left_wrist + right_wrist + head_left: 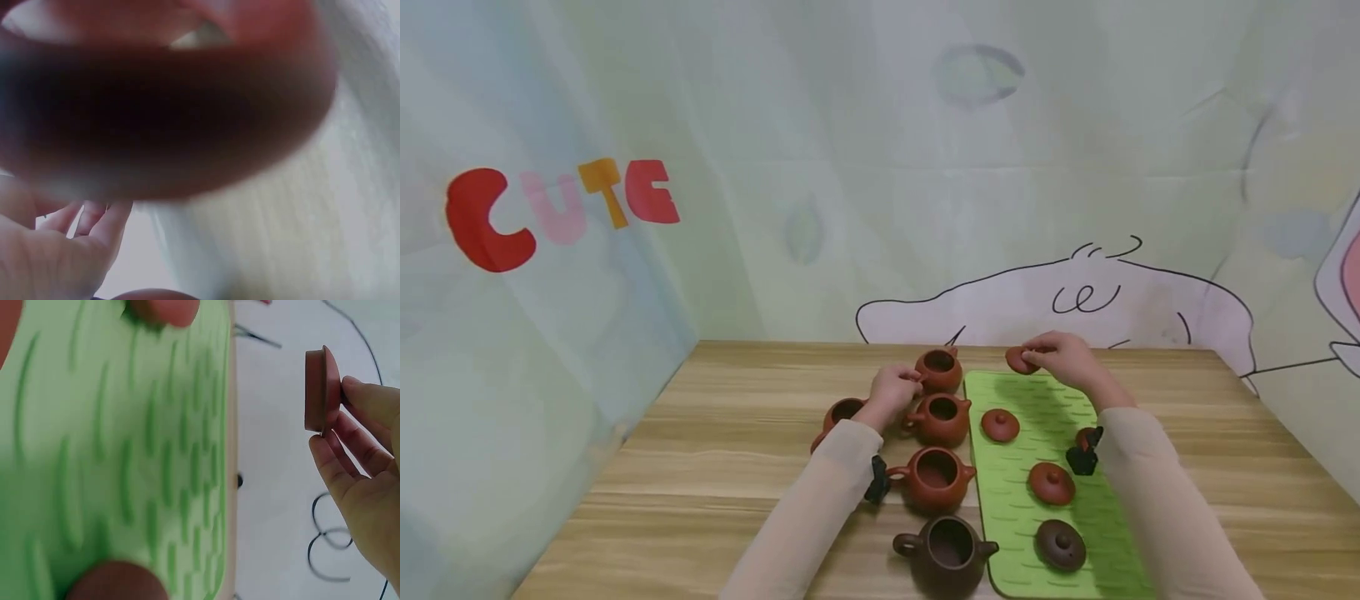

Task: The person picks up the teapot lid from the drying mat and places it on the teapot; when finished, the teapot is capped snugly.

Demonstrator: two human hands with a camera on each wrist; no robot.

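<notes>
At the far end of a column of teapots, my left hand (895,392) pinches the handle of the farthest reddish-brown teapot (942,383), which stands lidless. Thumb and fingers of my right hand (1067,358) grip a reddish-brown teapot lid (1019,361) by its knob, above the mat's far edge. In the right wrist view this lid (331,394) is turned edge-on. Nearer in the column stand a second reddish teapot (946,429), a third (934,497) and a dark brown teapot (947,575), all uncovered. A blurred teapot (187,181) fills much of the left wrist view.
A green ridged mat (1022,517) carries a small red lid (1000,426), a larger red lid (1052,484) and a dark brown lid (1061,546). Another lid (1086,437) is partly hidden by the right wrist camera. One more teapot (844,408) stands left, behind my left forearm.
</notes>
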